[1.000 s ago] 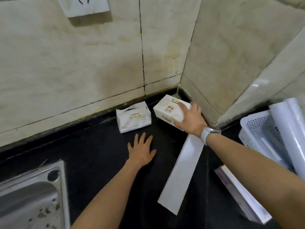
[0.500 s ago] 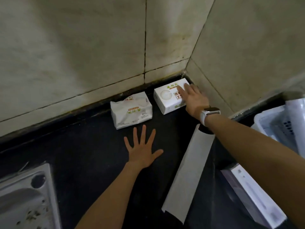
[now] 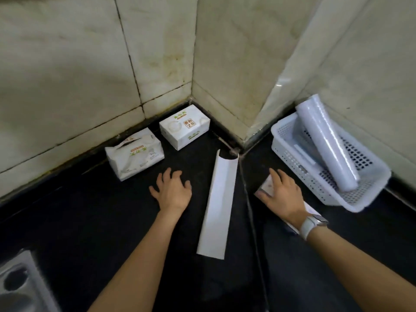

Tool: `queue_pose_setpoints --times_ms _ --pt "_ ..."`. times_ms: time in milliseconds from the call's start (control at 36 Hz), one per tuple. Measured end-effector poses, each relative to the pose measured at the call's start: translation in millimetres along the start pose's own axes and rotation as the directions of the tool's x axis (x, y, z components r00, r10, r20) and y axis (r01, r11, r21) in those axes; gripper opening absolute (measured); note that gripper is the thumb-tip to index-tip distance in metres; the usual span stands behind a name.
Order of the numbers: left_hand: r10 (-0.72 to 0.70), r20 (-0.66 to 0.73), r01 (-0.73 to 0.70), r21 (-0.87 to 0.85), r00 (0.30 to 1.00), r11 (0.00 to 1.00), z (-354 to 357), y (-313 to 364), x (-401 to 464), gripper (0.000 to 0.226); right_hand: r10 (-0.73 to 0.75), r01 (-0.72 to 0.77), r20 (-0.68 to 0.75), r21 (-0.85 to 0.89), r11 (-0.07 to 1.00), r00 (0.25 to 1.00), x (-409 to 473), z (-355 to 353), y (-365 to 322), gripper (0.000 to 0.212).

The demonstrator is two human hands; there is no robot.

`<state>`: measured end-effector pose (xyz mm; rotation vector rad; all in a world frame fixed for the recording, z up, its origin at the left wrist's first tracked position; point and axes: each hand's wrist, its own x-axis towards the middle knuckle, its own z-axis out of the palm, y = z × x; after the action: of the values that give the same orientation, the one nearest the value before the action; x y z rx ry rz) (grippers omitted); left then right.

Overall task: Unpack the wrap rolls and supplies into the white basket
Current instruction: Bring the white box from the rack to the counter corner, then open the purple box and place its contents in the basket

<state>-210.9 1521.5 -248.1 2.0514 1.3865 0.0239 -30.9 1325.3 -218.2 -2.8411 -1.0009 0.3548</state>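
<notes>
black counter (image 3: 94, 221) in tiled corner. soft tissue pack (image 3: 134, 153) & white tissue box (image 3: 185, 126) against back wall, box tucked in corner, printed w/ green chars + orange square, not legible. long white carton sleeve (image 3: 219, 203) lying btwn hands. sink (image 3: 20, 287) edge bottom left. white basket (image 3: 333, 176) at right by wall, wrap roll (image 3: 327, 144) leaning inside, tilted, top end over rim. right hand (image 3: 281, 194), watch on wrist, fingers spread, pressed flat on long wrap box (image 3: 265, 185), not clasping it. left hand (image 3: 172, 190) spread, empty, on counter.
</notes>
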Motion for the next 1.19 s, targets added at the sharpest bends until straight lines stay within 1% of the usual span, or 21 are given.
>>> queue_pose_setpoints --times_ms 56,83,139,194,278,361,417,472,500,556,694,833,889,972,1111,1194 --pt "0.082 -0.06 -0.086 -0.062 0.995 0.994 1 14 -20 0.039 0.133 -0.133 0.068 -0.011 0.991 0.989 -15 3 21 0.087" --pt "0.125 -0.09 -0.134 -0.099 0.988 0.986 2 20 -30 0.037 0.179 -0.178 0.101 -0.019 0.984 0.979 -20 4 30 0.088" --pt "0.21 -0.123 -0.23 -0.183 0.97 0.956 6 32 -51 0.034 0.232 -0.23 0.159 -0.035 0.973 0.96 -31 5 44 0.085" --pt "0.288 -0.107 -0.307 -0.281 0.952 0.909 12 42 -73 0.032 0.233 -0.239 0.181 0.013 0.971 0.956 -42 2 52 0.075" --pt "0.36 -0.008 -0.329 -0.422 0.933 0.845 21 57 -105 0.036 0.121 -0.142 0.122 0.181 0.973 0.985 -63 -7 58 0.06" --pt "0.427 0.14 -0.312 -0.492 0.893 0.813 31 72 -128 0.049 0.003 0.005 -0.023 0.358 0.934 1.0 -92 -18 64 0.057" --pt "0.453 0.233 -0.277 -0.532 0.861 0.8 34 84 -140 0.059 -0.059 0.099 -0.106 0.42 0.902 0.993 -113 -24 70 0.057" --pt "0.475 0.307 -0.249 -0.558 0.825 0.791 38 96 -150 0.067 -0.103 0.182 -0.198 0.437 0.881 0.975 -131 -26 78 0.056" --pt "0.488 0.334 -0.251 -0.555 0.806 0.793 40 102 -155 0.067 -0.115 0.209 -0.235 0.426 0.88 0.965 -139 -26 84 0.054" --pt "0.506 0.369 -0.274 -0.525 0.78 0.806 46 114 -165 0.062 -0.12 0.219 -0.261 0.394 0.893 0.958 -151 -26 99 0.052" --pt "0.518 0.429 -0.302 -0.475 0.74 0.826 66 144 -188 0.051 -0.049 0.136 -0.211 0.419 0.898 0.976 -176 -25 146 0.054" --pt "0.557 0.477 -0.38 -0.421 0.68 0.824 85 169 -208 0.048 -0.047 0.13 -0.219 0.383 0.914 0.975 -190 -28 183 0.054" --pt "0.555 0.48 -0.381 -0.415 0.679 0.826 91 177 -215 0.049 -0.035 0.112 -0.217 0.358 0.927 0.976 -193 -30 192 0.057" --pt "0.554 0.482 -0.388 -0.405 0.679 0.828 96 186 -219 0.048 -0.014 0.093 -0.21 0.366 0.926 0.977 -196 -33 200 0.058" --pt "0.583 0.528 -0.427 -0.398 0.617 0.812 97 201 -215 0.041 0.03 0.063 -0.231 0.387 0.92 0.973 -198 -36 210 0.057" --pt "0.579 0.55 -0.457 -0.358 0.602 0.814 99 211 -209 0.035 0.049 0.048 -0.248 0.371 0.927 0.967 -195 -36 212 0.057"
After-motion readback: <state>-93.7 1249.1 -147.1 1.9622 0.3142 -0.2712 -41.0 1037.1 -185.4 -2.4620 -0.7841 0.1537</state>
